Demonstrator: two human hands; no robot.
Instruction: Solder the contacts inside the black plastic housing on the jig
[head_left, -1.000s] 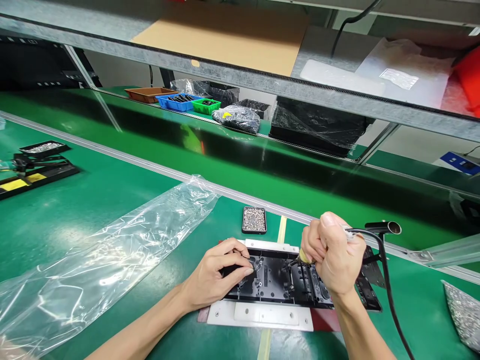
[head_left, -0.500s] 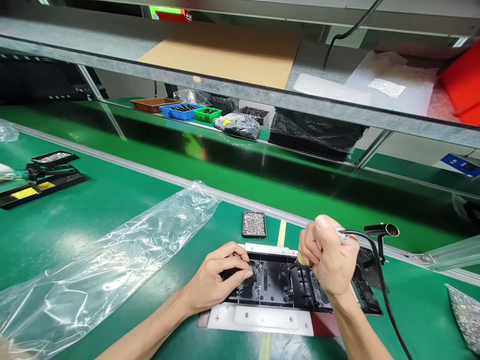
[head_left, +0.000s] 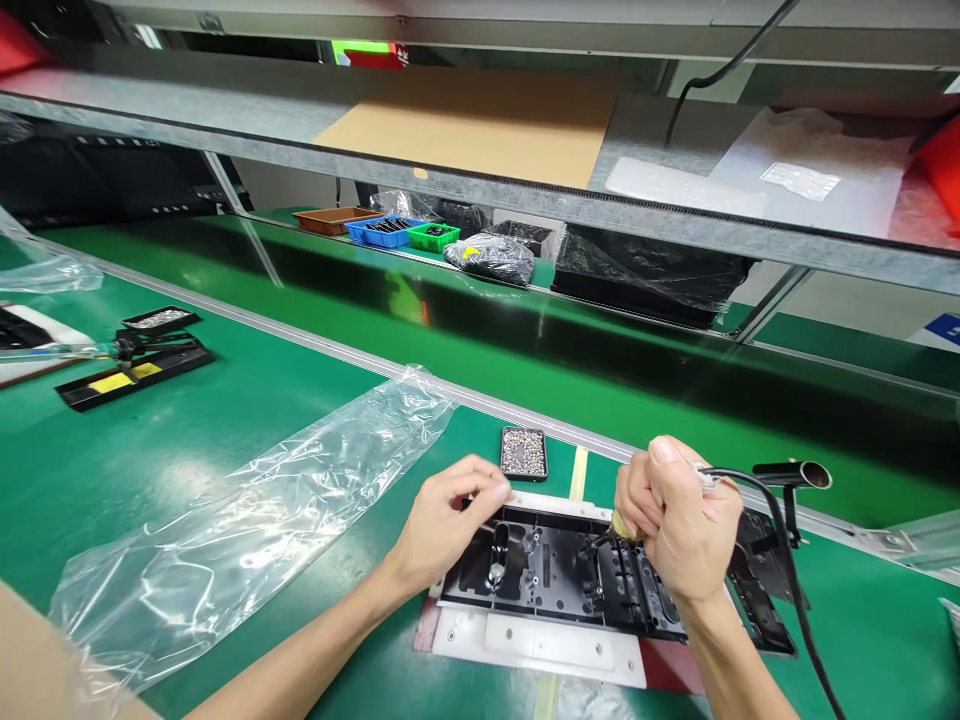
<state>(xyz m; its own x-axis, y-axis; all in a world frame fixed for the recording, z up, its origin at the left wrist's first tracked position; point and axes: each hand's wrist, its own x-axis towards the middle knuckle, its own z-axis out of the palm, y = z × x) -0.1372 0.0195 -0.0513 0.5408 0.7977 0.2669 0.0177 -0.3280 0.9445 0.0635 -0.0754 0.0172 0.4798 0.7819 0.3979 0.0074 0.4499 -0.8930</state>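
Note:
A long black plastic housing (head_left: 551,575) lies with its ribbed inside up in a white fixture (head_left: 551,645). My right hand (head_left: 679,525) is wrapped round a corded electric screwdriver (head_left: 620,526), tilted with its bit reaching down to the middle of the housing. At the housing's far left corner is my left hand (head_left: 450,520), thumb and fingertips pinched together. Whatever they hold, if anything, is too small to see. Just beyond those fingertips stands a small black tray (head_left: 525,478) of tiny metal screws (head_left: 523,452).
A clear plastic bag (head_left: 262,530) lies left of the fixture. Farther left, another screwdriver (head_left: 82,350) rests on a black holder (head_left: 135,380). A metal tube holder (head_left: 795,475) stands at right. The screwdriver's cable (head_left: 784,550) hangs beside my right forearm. A shelf (head_left: 480,190) spans the back.
My left hand has moved from over the housing's left part to its far edge, near the screw tray. My right hand stays on the screwdriver. The camera view has shifted slightly left.

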